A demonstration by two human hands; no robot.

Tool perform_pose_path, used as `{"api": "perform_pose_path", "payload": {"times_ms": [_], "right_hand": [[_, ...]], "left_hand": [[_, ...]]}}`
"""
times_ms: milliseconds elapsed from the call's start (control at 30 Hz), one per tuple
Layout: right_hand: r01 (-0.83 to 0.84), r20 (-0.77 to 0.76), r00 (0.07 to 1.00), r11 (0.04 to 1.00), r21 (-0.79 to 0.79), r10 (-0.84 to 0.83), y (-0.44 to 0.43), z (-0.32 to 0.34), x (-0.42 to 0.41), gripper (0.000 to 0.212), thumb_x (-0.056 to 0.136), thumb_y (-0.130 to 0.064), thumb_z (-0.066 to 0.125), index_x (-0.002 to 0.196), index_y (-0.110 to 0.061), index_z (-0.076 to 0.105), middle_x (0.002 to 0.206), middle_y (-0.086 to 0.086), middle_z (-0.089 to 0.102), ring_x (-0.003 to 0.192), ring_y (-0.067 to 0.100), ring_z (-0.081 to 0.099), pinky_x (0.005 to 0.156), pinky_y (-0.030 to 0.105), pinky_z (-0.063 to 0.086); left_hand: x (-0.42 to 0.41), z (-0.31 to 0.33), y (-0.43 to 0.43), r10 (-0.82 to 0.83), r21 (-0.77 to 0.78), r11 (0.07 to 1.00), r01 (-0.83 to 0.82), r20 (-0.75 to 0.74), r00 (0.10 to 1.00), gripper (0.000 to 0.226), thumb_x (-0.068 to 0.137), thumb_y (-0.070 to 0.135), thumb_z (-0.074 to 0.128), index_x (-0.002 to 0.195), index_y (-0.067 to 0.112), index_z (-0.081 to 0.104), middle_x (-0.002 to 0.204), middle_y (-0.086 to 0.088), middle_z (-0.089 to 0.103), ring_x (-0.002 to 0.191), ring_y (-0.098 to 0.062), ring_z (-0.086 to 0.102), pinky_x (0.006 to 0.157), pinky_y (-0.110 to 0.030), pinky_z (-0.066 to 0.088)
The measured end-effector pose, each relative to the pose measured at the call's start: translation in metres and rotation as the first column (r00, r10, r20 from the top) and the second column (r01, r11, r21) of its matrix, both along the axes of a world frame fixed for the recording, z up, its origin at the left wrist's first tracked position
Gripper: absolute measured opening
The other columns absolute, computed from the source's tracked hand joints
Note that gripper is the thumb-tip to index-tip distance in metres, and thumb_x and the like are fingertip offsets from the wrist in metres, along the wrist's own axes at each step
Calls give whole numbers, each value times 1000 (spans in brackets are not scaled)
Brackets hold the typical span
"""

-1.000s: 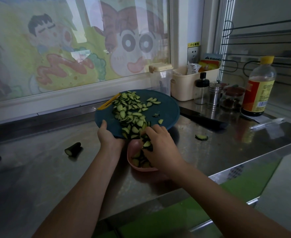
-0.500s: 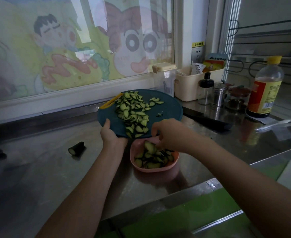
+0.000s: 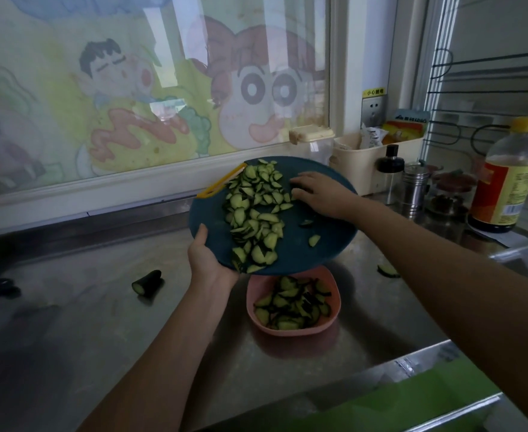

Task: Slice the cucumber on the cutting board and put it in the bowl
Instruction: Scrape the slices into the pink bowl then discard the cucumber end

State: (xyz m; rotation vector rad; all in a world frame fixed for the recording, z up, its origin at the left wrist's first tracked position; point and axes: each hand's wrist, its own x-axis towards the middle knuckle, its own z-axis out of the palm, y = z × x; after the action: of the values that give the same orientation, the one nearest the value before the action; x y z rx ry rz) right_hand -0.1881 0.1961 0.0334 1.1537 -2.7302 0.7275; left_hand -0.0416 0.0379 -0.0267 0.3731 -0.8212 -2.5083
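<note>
Gently: rake with the fingers [image 3: 298,183] of the right hand [image 3: 319,196], spread straight and grasping nothing, laid flat on the round cutting board [image 3: 328,244] just beside the far end of the heap of cucumber slices [image 3: 253,213]. Sweep toward the board's near edge, low and in one stroke, so as to carry the heap rather than scatter it. Tip no steeper with the left hand [image 3: 209,260], clamped on the near-left edge, thumb on top. Hold that near edge right over the pink bowl [image 3: 334,310], already part-filled with slices, on the steel counter [image 3: 69,322] near its front edge. Mind the two loose slices [image 3: 314,240] toward the board's right edge. Hidden under the board: the left fingers and the bowl's far rim. Hard to make out: a dark stub [image 3: 147,282] left of the bowl, probably the cucumber end; a stray slice [image 3: 387,271] on the counter to the right.
</note>
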Motion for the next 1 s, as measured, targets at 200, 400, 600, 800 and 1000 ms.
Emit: {"api": "perform_pose_path", "payload": {"times_ms": [200, 400, 600, 800, 1000], "right_hand": [[-48, -162, 986, 993, -108, 30, 7, -28, 11, 29, 97, -30, 46, 120, -16, 58, 122, 4, 51, 117, 24, 42, 98, 26, 27], [16, -131, 991, 982, -187, -41, 14, -16, 31, 29, 95, -37, 50, 115, -20, 61, 113, 2, 50, 113, 25, 40, 98, 34, 33], [137, -97, 982, 968, -210, -160, 4, -22, 49, 42, 85, -56, 56, 114, -26, 59, 115, 3, 48, 113, 26, 38, 98, 39, 34], [300, -86, 944, 936, -181, -319, -8, -10, 53, 48, 86, -60, 50, 112, -20, 52, 120, 9, 43, 115, 32, 38, 96, 45, 30], [338, 69, 940, 937, -82, -333, -15, -6, 72, 32, 94, -46, 44, 112, -20, 49, 123, 10, 42, 119, 34, 36, 98, 52, 27]], "left_hand": [[3, -1, -5, 1, -32, 999, -2, -28, 1000, 41, 101, 39, 32, 109, 10, 61, 98, -11, 71, 92, -29, 64, 70, -38, 51], [2, 0, 4, -3, -39, 999, 2, -37, 999, 41, 101, 38, 34, 114, 10, 60, 105, -13, 68, 96, -31, 63, 77, -41, 51], [3, -1, 8, 17, -61, 998, -20, -42, 999, 40, 101, 37, 34, 113, 10, 61, 101, -11, 71, 93, -29, 66, 73, -38, 53], [2, 0, 8, 17, -74, 997, -19, -33, 999, 38, 101, 36, 35, 104, 11, 63, 86, -8, 74, 81, -25, 69, 67, -34, 53], [1, -1, 3, 17, -70, 997, -20, -37, 999, 40, 100, 37, 36, 113, 10, 62, 95, -10, 73, 89, -27, 68, 69, -35, 54]]}}
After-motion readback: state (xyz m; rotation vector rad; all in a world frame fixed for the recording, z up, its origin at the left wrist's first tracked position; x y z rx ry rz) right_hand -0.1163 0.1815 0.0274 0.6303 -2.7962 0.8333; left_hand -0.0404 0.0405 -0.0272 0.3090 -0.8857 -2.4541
